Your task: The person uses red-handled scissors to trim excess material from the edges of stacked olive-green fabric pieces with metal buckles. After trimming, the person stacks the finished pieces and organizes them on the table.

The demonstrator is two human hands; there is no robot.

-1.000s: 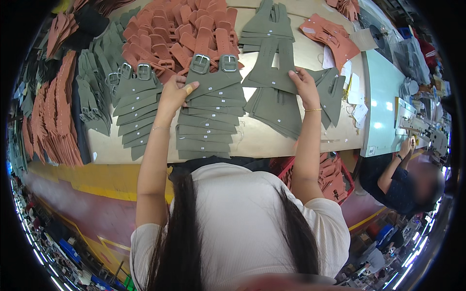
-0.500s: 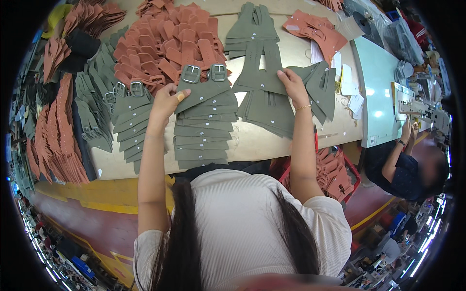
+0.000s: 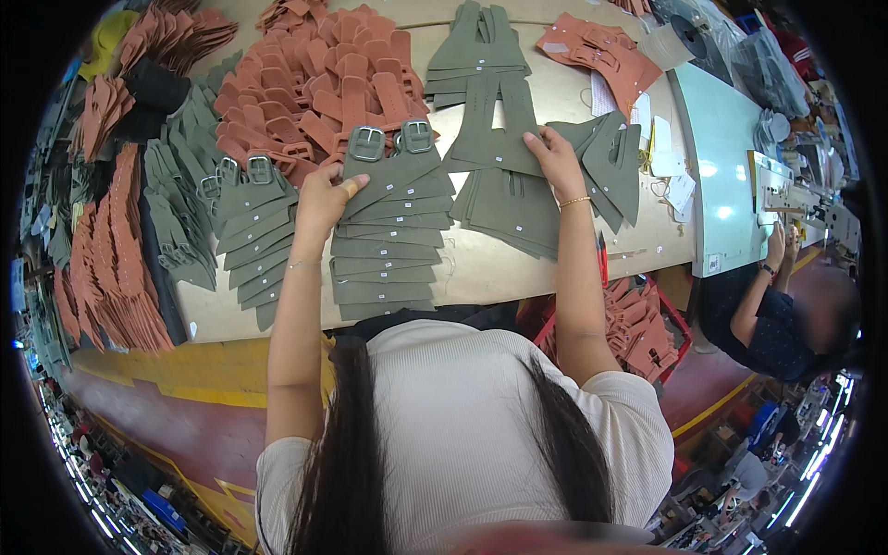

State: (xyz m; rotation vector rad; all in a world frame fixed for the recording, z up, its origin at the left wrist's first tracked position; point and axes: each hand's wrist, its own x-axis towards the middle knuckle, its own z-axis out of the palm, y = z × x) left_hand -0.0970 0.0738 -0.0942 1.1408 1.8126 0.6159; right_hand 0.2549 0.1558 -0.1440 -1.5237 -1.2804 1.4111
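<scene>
The left hand [image 3: 322,199] has its grip pinched on a green buckled panel [image 3: 398,170] at eleven o'clock on the tabletop [image 3: 499,279]; the right hand [image 3: 561,168] pinches a green strapped panel [image 3: 488,152] at one o'clock.

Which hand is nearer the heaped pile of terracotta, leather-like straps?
Left. The left hand is just below the pile in view; the right hand is farther off, to its lower right.

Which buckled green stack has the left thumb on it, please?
The buckled green stack right of the left hand: its top piece lies under the thumb. The other fanned stack lies left of that hand.
</scene>
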